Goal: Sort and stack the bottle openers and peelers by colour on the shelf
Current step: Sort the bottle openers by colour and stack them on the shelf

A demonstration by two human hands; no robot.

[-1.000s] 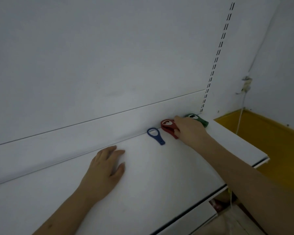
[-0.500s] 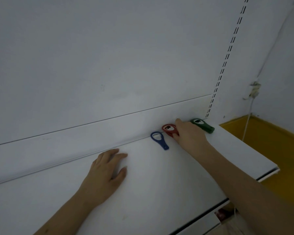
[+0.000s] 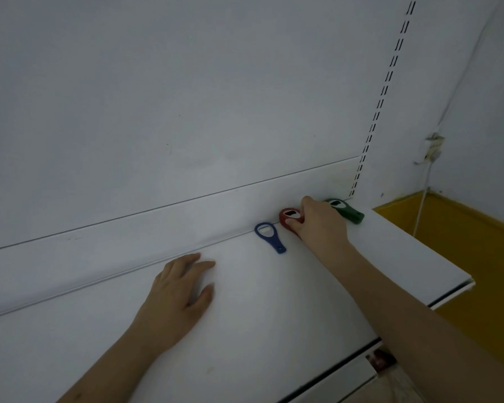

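The right hand (image 3: 317, 225) stays on the red opener (image 3: 288, 218), fingers curled over it like before. The left hand (image 3: 178, 298) still lies flat and spread on the white shelf (image 3: 274, 301). The blue opener (image 3: 269, 237) lies left, the green opener (image 3: 345, 210) right, by the white back wall (image 3: 186, 112).

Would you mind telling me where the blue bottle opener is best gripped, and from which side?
Probably by its narrow handle, which points toward the shelf's front edge. The blue bottle opener lies flat, its ring end near the back panel, so coming from the front and pinching the handle's sides looks easiest. The left hand, resting flat, is nearest.
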